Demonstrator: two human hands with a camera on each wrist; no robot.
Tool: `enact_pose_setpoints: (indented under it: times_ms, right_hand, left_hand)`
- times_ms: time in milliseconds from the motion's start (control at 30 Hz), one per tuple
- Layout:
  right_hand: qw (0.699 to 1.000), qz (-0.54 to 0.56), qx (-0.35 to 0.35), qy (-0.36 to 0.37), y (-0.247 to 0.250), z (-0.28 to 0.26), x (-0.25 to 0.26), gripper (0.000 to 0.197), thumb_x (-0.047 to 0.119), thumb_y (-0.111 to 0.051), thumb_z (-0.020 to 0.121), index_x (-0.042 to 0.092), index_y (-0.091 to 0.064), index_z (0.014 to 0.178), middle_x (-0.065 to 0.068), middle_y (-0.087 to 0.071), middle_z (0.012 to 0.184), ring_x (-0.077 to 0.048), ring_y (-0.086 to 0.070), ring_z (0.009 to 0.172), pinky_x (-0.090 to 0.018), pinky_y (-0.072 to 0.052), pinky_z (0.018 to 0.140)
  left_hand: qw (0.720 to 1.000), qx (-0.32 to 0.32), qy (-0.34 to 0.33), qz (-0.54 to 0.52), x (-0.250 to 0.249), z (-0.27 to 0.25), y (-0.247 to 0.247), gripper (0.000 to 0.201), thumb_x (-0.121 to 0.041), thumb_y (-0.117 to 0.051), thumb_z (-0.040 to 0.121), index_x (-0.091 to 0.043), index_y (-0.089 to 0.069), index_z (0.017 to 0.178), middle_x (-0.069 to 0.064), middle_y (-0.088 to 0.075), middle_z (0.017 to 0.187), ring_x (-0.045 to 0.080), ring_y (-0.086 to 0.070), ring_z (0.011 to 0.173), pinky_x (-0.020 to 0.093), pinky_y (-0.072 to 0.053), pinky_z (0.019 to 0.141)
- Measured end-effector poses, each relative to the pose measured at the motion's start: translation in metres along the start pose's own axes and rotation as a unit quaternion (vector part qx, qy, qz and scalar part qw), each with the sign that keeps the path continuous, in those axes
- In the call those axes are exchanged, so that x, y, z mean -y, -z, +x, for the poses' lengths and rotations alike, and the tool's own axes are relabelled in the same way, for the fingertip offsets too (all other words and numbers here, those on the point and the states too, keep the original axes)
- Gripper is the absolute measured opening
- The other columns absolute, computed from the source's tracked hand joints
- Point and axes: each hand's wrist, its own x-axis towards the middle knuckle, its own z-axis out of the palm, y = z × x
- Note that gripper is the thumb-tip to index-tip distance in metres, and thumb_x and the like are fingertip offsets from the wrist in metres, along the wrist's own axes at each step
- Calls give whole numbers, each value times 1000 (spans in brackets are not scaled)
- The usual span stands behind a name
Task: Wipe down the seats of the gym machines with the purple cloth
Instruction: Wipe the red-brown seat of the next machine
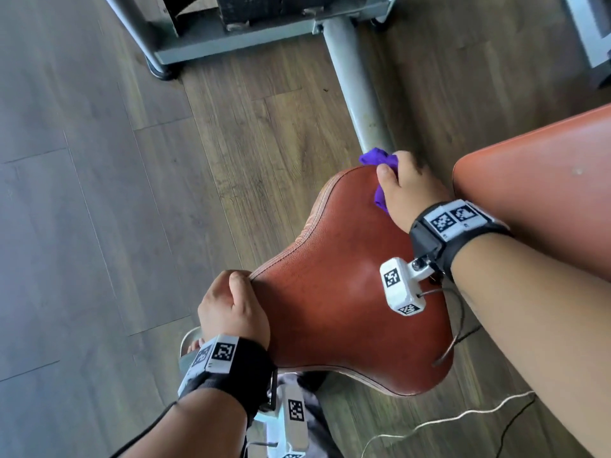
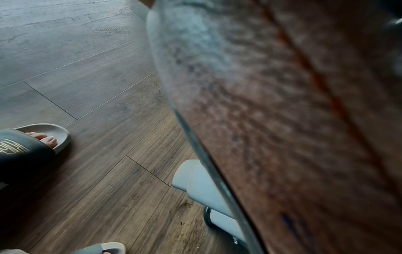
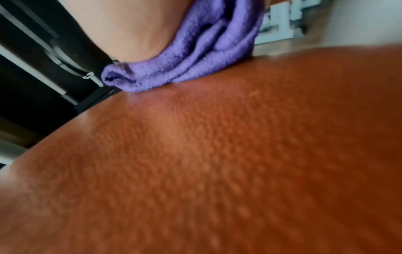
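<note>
Grey-brown wood-plank flooring (image 1: 99,160) runs under everything, with a grey metal machine frame (image 1: 251,44) at twelve o'clock and a pale round steel tube (image 1: 357,81) slanting down from it toward the middle of the head view. At centre sits a reddish-brown, pebble-grained leather saddle-shaped seat (image 1: 337,292), its narrow nose pointing to twelve o'clock. The right hand (image 1: 410,190) is at the nose, at about one o'clock, fingers curled round a bunched purple terry cloth (image 1: 377,160) and pressing it onto the leather; the right wrist view shows the cloth (image 3: 195,56) squeezed under the palm and touching the seat surface (image 3: 217,163). The left hand (image 1: 231,309) clasps the seat's stitched left edge at about eight o'clock, thumb on top, fingers wrapped over the rim. A second orange-brown pad (image 1: 545,180) lies at three o'clock. Grey slide sandals (image 2: 32,146) stand on the planks in the left wrist view.
</note>
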Motion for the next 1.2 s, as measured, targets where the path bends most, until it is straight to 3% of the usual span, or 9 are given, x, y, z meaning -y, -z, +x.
enact_pose_setpoints:
  times_ms: [100, 300, 400, 600, 700, 867, 1000, 1133, 1200]
  right_hand:
    - [998, 26, 23, -48, 1, -2, -4, 42, 45, -32, 104, 17, -47, 131, -17, -55, 126, -35, -54, 103, -36, -35, 79]
    - [989, -52, 3, 139, -4, 10, 17, 35, 45, -32, 103, 31, -55, 125, 1, -54, 131, -36, -50, 109, -43, -40, 96]
    - [985, -11, 12, 172, -2, 12, 10, 35, 45, -37, 102, 32, -55, 128, 4, -54, 134, -33, -50, 114, -43, -41, 99]
    - [986, 133, -3, -96, -28, -65, -49, 59, 45, -40, 101, 18, -30, 151, -16, -46, 143, -39, -50, 122, -44, -38, 102]
    - [996, 49, 6, -80, -40, -113, -66, 65, 46, -37, 99, 8, -27, 151, -22, -46, 137, -44, -53, 111, -47, -42, 95]
    - [992, 71, 18, -98, -27, -49, -47, 50, 47, -36, 102, 11, -38, 137, -16, -50, 132, -40, -55, 112, -44, -42, 89]
    - [992, 100, 3, -77, -22, -9, -34, 46, 51, -35, 102, 11, -47, 121, -13, -59, 120, -33, -60, 105, -40, -43, 84]
    - [978, 151, 21, -139, -27, -62, -65, 44, 52, -35, 101, 11, -48, 114, -13, -60, 113, -34, -60, 101, -39, -43, 81]
    - [968, 162, 17, -193, -39, -111, -84, 40, 50, -37, 101, 13, -48, 109, -16, -59, 115, -37, -58, 105, -40, -41, 82]
  left_hand:
    - [1000, -2, 0, 2, 0, 0, 0, 40, -34, -29, 87, -19, -61, 69, -2, -55, 61, 16, -50, 63, 33, -34, 62]
    - [1000, -3, -8, 9, -3, 0, 0, 42, -33, -28, 86, -12, -61, 70, 6, -53, 61, 28, -50, 67, 38, -38, 60]
    - [1000, 2, 6, 12, -8, -1, 1, 44, -34, -27, 83, -9, -63, 74, 8, -54, 65, 31, -50, 71, 36, -34, 62]
    - [999, 12, 24, 28, -16, -6, 3, 47, -31, -26, 84, -12, -68, 83, -4, -49, 65, 29, -46, 78, 32, -31, 69]
    - [997, 11, 24, 67, -12, -3, 2, 37, -17, -35, 96, -6, -70, 92, 0, -47, 69, 24, -40, 78, 28, -26, 68]
    - [990, 34, -15, 136, -8, -2, 5, 32, 4, -38, 96, 1, -67, 109, 29, -60, 100, 21, -32, 78, 21, -17, 61]
    - [986, 23, -19, 161, -5, -1, 4, 33, 2, -35, 98, 3, -63, 115, 9, -41, 71, 23, -31, 79, 20, -17, 60]
    - [986, 25, -30, 162, -2, -2, 1, 37, -17, -26, 102, -1, -57, 115, 24, -55, 103, 19, -31, 87, 18, -17, 68]
    - [989, 15, -3, 149, -4, -1, 1, 30, -15, -30, 101, -5, -58, 106, 17, -49, 83, 22, -32, 84, 19, -17, 62]
